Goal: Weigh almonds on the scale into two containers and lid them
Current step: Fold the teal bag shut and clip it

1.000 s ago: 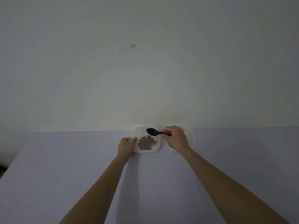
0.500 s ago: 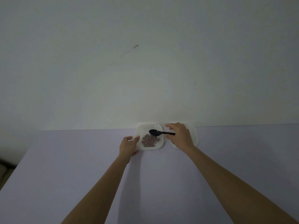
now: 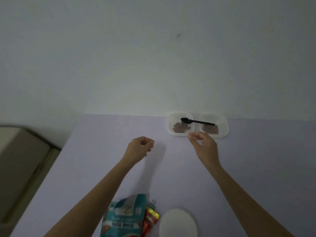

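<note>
Almonds' teal bag [image 3: 123, 218] lies at the near edge of the surface [image 3: 102, 168], with a white round disc [image 3: 178, 223], likely the scale, just beside it. Mid-surface, the left grip [image 3: 139, 147] is loosely curled and empty, and the right grip [image 3: 203, 146] is relaxed, grasping nothing. At the far edge, the left container [image 3: 171, 124] and right container [image 3: 224, 127] both hold almonds [image 3: 181, 128], and a black spoon [image 3: 196, 121] lies across them. Portioning looks done, but lidding remains; no lids are visible.
</note>
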